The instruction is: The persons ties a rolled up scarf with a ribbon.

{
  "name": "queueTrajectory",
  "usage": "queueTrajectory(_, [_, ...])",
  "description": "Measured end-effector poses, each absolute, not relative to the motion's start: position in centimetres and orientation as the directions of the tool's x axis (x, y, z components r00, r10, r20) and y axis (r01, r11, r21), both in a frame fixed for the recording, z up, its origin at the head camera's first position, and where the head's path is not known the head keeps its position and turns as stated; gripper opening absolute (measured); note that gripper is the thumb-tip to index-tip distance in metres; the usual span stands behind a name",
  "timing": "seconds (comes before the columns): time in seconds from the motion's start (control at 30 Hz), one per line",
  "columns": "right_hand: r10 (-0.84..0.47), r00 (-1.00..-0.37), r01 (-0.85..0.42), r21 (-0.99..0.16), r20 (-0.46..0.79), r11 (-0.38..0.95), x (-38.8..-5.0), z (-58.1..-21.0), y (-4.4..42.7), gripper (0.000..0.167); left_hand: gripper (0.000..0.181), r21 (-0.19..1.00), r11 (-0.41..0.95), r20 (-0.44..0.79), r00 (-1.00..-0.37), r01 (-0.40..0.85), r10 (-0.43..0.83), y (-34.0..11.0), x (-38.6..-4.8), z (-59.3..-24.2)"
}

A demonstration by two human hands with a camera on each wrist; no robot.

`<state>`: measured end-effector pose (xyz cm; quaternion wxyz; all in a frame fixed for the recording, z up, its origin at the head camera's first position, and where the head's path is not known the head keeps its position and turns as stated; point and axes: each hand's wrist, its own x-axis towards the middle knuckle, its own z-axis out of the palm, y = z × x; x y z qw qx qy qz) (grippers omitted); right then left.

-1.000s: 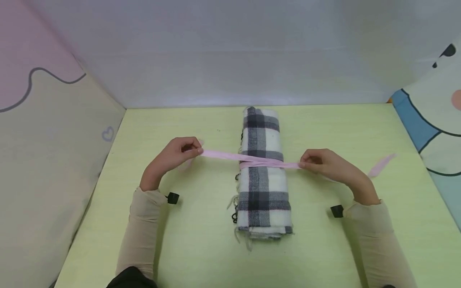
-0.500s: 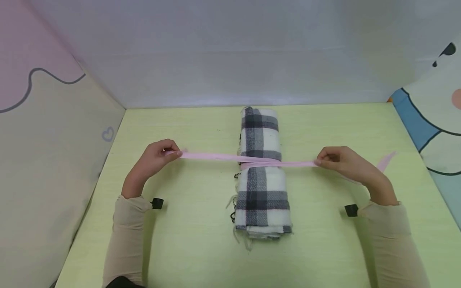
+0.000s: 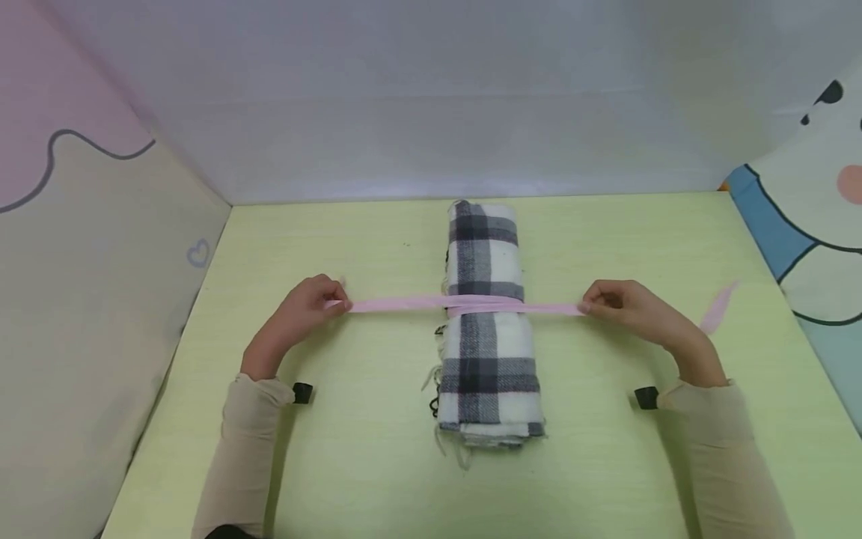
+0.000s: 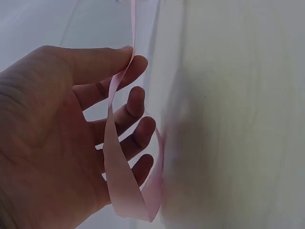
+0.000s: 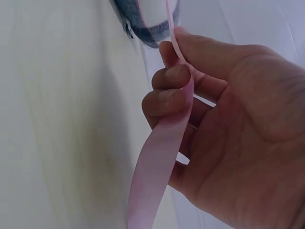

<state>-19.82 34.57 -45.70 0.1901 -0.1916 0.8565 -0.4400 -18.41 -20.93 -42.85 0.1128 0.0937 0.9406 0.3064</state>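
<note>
A folded black-and-white plaid scarf (image 3: 481, 359) with fringe along its left edge lies lengthwise in the middle of the table. Around its middle passes a pink ribbon (image 3: 397, 302), its strands crossing on top. To the left of the scarf, my left hand (image 3: 306, 314) pinches one end between thumb and index finger; in the left wrist view the ribbon's tail (image 4: 121, 181) loops down past the other fingers. On the right side my right hand (image 3: 636, 314) pinches the other end, and the ribbon's tail (image 5: 159, 162) hangs below the curled fingers in the right wrist view.
The pale yellow-green table (image 3: 377, 464) meets a whitish back wall (image 3: 404, 142). Printed panels stand at the left (image 3: 101, 299) and right (image 3: 808, 247). A small black wrist camera (image 3: 302, 393) sits at the left cuff, another camera (image 3: 646, 397) at the right cuff.
Both hands first moved apart, drawing the ribbon out longer on each side of the scarf. Since half a second ago they have come slightly back inward, the left also lower.
</note>
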Motion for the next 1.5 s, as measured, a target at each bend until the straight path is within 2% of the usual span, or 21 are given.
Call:
queueTrajectory(0.23, [-0.499,-0.851,-0.173,-0.809,-0.164,0.562,-19.8,-45.4,33.3,0.014,0.009,0.428,0.889,-0.149,-0.958,0.162,0.246,-19.4,-17.6,-43.6])
queueTrajectory(0.47, [-0.477,-0.861,-0.197,-0.747,-0.178,0.634,-19.2,-44.9,32.9,0.020,0.013,0.365,0.918,-0.134,-0.968,0.153,0.214,-18.5,-16.4,-43.2])
queueTrajectory(0.6, [-0.449,-0.880,-0.207,-0.727,-0.154,0.655,-18.3,-44.6,32.8,0.026,0.017,0.445,0.884,-0.056,-0.981,0.144,0.188,-17.5,-15.4,-42.9])
queueTrajectory(0.7, [-0.416,-0.898,-0.183,-0.736,-0.145,0.651,-17.5,-44.4,32.7,0.033,0.017,0.582,0.805,-0.023,-0.988,0.113,0.156,-16.6,-14.2,-42.9])
queueTrajectory(0.9, [-0.345,-0.932,-0.149,-0.750,-0.112,0.644,-15.6,-44.3,32.2,0.035,0.018,0.767,0.641,-0.086,-0.994,-0.020,0.072,-14.1,-11.3,-43.4])
queueTrajectory(1.0, [-0.318,-0.944,-0.144,-0.762,-0.085,0.631,-14.6,-44.3,31.7,0.032,0.022,0.855,0.512,-0.132,-0.989,-0.080,0.067,-12.6,-10.3,-43.6])
queueTrajectory(1.1, [-0.304,-0.949,-0.111,-0.808,-0.087,0.578,-13.5,-44.6,30.9,0.031,0.029,0.939,0.296,-0.206,-0.975,-0.174,0.082,-11.2,-9.5,-43.7])
queueTrajectory(1.23, [-0.316,-0.943,-0.019,-0.930,-0.105,0.366,-12.2,-45.5,29.8,0.031,0.038,0.946,-0.020,-0.317,-0.937,-0.323,0.147,-9.6,-8.8,-44.1])
queueTrajectory(1.33, [-0.329,-0.936,0.089,-0.987,-0.128,0.131,-11.6,-46.2,29.2,0.033,0.045,0.850,-0.301,-0.369,-0.896,-0.433,0.245,-8.6,-8.7,-44.3])
queueTrajectory(1.43, [-0.359,-0.915,0.224,-0.971,-0.181,-0.082,-11.1,-46.8,28.8,0.039,0.051,0.633,-0.576,-0.393,-0.856,-0.517,0.336,-7.8,-8.7,-44.6])
queueTrajectory(1.5, [-0.395,-0.892,0.312,-0.932,-0.221,-0.183,-10.9,-47.0,28.6,0.046,0.053,0.483,-0.694,-0.399,-0.840,-0.533,0.367,-7.4,-8.6,-44.9])
